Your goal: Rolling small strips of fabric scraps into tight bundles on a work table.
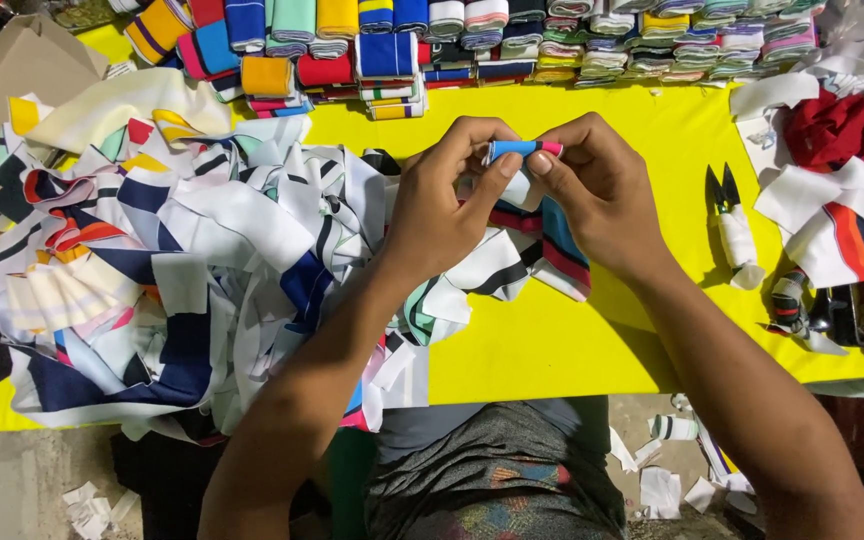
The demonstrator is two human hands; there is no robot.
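Observation:
My left hand [444, 205] and my right hand [597, 190] meet above the yellow table [552, 340]. Together they pinch a narrow striped fabric strip [524, 148], blue with a pink end, held level between thumbs and fingertips. More of that strip, with blue, pink and dark stripes, hangs down below my right hand [562, 250]. Both hands are closed on it. Under my left forearm spreads a big loose heap of striped fabric pieces [182, 260] in white, navy, red and yellow.
Folded striped strips are stacked in rows [472, 40] along the table's far edge. Small black snips with a white-wrapped handle [732, 225] lie to the right. A pile of red and white scraps [842, 170] fills the right edge. Scraps litter the floor [672, 480].

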